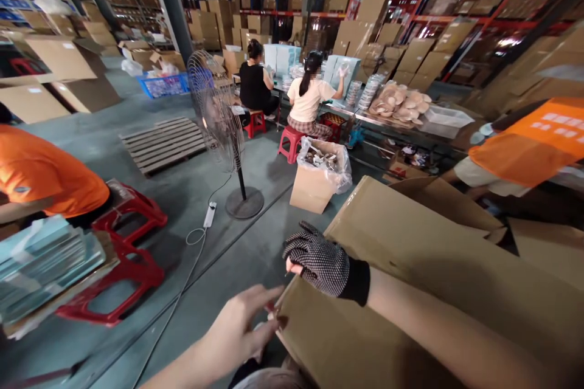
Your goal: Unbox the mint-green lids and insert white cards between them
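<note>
So the person next to me has a large brown cardboard box (424, 273) tipped up right in front of them. It fills the lower right and its near corner points down toward their lap. Their right hand (325, 265), in a black knit glove with white dots, is curled tight over the box's top edge near that corner, thumb poking out underneath. The left hand (243, 323) is bare and sits just below, fingers bunched together right at the corner. It's too blurry for me to say if it's actually pinching the cardboard or only touching it.

Past the box, on the grey concrete floor (182, 194), there's a grey pedestal fan (214, 110) with a white power strip (210, 215) lying by its base. A small cardboard box lined with a clear plastic bag (318, 177) stands just right of the fan, and a wooden pallet (164, 143) lies further back. On the left, a person in an orange shirt (43, 177) is by some red plastic stools (132, 237), and a stack of pale blue flat packs (43, 261) sits near them.
</note>
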{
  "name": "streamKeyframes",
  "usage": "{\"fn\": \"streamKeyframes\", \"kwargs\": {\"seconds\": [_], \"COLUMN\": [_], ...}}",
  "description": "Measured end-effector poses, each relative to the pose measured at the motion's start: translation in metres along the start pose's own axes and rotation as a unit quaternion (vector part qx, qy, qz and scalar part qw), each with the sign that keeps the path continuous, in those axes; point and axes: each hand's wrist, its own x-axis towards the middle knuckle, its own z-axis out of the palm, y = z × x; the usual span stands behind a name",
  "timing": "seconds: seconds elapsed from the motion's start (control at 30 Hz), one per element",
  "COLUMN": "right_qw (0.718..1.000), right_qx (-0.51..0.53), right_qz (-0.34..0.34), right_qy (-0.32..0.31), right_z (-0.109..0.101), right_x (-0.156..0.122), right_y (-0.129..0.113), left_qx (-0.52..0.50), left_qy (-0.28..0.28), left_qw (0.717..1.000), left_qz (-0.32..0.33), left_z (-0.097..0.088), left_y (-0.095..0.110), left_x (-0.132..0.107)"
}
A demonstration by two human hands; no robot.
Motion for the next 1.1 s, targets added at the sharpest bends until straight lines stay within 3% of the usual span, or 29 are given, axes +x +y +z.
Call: {"fn": "streamKeyframes", "kwargs": {"seconds": [0.07, 0.17, 0.4, 0.53, 0.63, 0.73, 0.83, 0.93, 1.0, 1.03, 1.1], "right_qw": [0.997, 0.99, 0.953, 0.96, 0.971, 0.979, 0.974, 0.932, 0.899, 0.895, 0.915], "right_qx": [0.044, 0.088, 0.171, 0.107, 0.071, 0.066, 0.147, 0.294, 0.35, 0.349, 0.284], "right_qz": [-0.005, 0.07, 0.248, 0.257, 0.227, 0.191, 0.167, 0.209, 0.261, 0.277, 0.282], "right_qy": [0.061, 0.081, 0.017, 0.042, -0.007, 0.007, 0.037, -0.021, -0.027, -0.029, -0.048], "right_z": [0.005, 0.013, 0.023, 0.007, -0.01, -0.022, -0.019, -0.006, -0.002, -0.004, -0.014], "right_x": [-0.004, -0.009, -0.022, -0.033, -0.042, -0.041, -0.027, -0.01, -0.003, -0.001, 0.001], "right_y": [-0.01, -0.022, -0.029, -0.021, -0.013, -0.018, -0.034, -0.045, -0.042, -0.037, -0.025], "left_qx": [-0.039, -0.06, 0.053, 0.02, 0.014, 0.033, 0.04, -0.01, -0.062, -0.088, -0.114], "left_qy": [0.069, 0.131, 0.093, 0.174, 0.212, 0.18, 0.159, 0.205, 0.219, 0.21, 0.155], "left_qw": [0.997, 0.989, 0.994, 0.983, 0.975, 0.977, 0.976, 0.973, 0.972, 0.973, 0.981], "left_qz": [-0.006, -0.003, 0.034, 0.049, 0.066, 0.112, 0.144, 0.101, 0.05, 0.028, 0.008], "left_z": [0.0, -0.002, -0.009, -0.021, -0.032, -0.033, -0.025, -0.014, -0.008, -0.005, 0.001], "left_y": [-0.002, -0.002, 0.009, 0.006, 0.006, 0.014, 0.024, 0.023, 0.017, 0.013, 0.007], "left_x": [0.013, 0.032, 0.046, 0.043, 0.038, 0.036, 0.04, 0.047, 0.049, 0.048, 0.039]}}
